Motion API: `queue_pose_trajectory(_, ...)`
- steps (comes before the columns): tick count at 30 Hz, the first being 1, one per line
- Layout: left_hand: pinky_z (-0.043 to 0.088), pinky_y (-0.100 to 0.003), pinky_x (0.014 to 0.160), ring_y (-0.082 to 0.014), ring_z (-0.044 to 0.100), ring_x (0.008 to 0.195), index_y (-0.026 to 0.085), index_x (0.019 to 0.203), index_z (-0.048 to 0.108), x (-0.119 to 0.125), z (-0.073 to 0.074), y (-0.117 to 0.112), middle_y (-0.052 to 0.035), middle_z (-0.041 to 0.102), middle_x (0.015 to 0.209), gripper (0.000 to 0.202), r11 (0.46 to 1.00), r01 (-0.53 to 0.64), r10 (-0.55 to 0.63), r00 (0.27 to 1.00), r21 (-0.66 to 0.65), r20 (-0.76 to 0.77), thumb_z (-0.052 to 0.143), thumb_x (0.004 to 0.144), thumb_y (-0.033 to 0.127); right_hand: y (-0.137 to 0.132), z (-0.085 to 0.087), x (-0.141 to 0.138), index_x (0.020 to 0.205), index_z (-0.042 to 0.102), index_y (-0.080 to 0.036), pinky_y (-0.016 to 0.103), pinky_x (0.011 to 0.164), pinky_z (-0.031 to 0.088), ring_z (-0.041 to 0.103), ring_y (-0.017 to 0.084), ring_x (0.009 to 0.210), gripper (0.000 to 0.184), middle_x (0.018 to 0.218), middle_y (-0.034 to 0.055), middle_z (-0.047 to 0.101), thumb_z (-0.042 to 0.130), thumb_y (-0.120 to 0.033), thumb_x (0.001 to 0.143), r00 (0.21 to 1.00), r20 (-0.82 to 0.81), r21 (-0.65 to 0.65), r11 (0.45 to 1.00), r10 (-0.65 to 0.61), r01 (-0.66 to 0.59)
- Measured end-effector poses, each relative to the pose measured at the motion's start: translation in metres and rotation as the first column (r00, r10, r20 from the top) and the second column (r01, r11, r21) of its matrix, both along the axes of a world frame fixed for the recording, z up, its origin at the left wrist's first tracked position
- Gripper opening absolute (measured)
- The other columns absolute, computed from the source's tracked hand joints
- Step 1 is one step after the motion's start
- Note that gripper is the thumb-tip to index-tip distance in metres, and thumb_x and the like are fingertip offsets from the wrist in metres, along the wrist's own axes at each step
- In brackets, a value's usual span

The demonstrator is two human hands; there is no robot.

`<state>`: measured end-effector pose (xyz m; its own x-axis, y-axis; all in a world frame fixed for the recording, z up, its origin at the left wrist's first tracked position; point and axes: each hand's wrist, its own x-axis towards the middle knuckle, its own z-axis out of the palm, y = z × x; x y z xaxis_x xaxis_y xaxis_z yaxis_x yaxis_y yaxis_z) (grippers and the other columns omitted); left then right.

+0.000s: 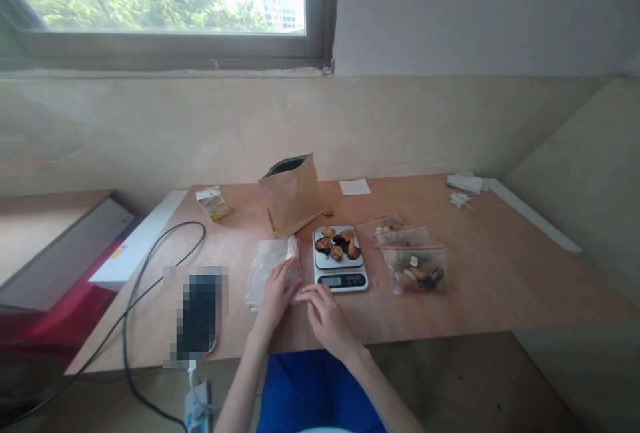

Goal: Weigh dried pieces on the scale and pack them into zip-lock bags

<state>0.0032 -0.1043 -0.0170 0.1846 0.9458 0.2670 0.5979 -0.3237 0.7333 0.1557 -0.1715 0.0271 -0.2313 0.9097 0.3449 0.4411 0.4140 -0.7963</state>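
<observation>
The clear bags [263, 266] are lying in a stack on the bench [475, 286], just left of the scale [363, 284]. The left hand [277, 286] is resting over their zip edge with its fingers bent, and the right hand [324, 313] is touching the near corner with its fingertips; the fingers are hiding the contact, so I cannot tell whether either is pinching a single layer. Thin plastic is probably clinging here, so two bags could be lifting as one, or the whole stack could be skewing under an uneven pull. The right hand is also sitting just beside the scale: a careless knuckle could be nudging it, and since the mushrooms [337, 244] are lying loose on its flat plate, pieces could be sliding off. The pouch [293, 200] is standing open behind the stack, where a hard tug or a swinging wrist could be tipping it and spilling whatever it is holding. The filled bags [420, 268] are lying beyond the scale, less exposed.
</observation>
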Motion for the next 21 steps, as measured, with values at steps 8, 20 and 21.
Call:
queue_pose_trajectory(8, 0.048, -0.036, 0.079, -0.0224, 0.060, 0.088, 0.021, 0.101, 0.063, 0.004, -0.003, 0.005, -0.0071, 0.062, 0.092, 0.025, 0.997, -0.068, 0.069, 0.996, -0.033, 0.053, 0.056, 0.077, 0.025, -0.012, -0.003, -0.003, 0.092, 0.061, -0.022, 0.033, 0.087, 0.047, 0.056, 0.018, 0.096, 0.033, 0.096, 0.0049, 0.058, 0.039, -0.001, 0.079, 0.996, 0.019, -0.049, 0.995, 0.088, -0.087)
queue_pose_trajectory(20, 0.047, -0.038, 0.082, -0.0219, 0.058, 0.091, 0.019, 0.093, 0.062, 0.005, -0.001, -0.003, -0.0070, 0.061, 0.090, 0.018, 0.994, -0.111, 0.110, 0.993, 0.009, 0.048, 0.050, 0.084, 0.028, 0.179, 0.036, 0.084, 0.099, 0.061, -0.014, 0.034, 0.093, 0.042, 0.055, 0.019, 0.104, 0.029, 0.106, 0.0104, 0.061, 0.037, -0.010, 0.084, 0.919, 0.287, 0.013, 0.960, -0.271, 0.279)
queue_pose_trajectory(21, 0.047, -0.038, 0.082, -0.0219, 0.057, 0.091, 0.019, 0.094, 0.062, 0.005, 0.000, -0.004, -0.0071, 0.061, 0.091, 0.018, 0.993, -0.114, 0.114, 0.993, 0.009, 0.044, 0.049, 0.084, 0.028, 0.198, 0.034, 0.088, 0.103, 0.061, -0.012, 0.036, 0.095, 0.040, 0.054, 0.021, 0.107, 0.030, 0.110, 0.0132, 0.060, 0.040, -0.008, 0.082, 0.912, 0.315, -0.010, 0.960, -0.262, 0.279)
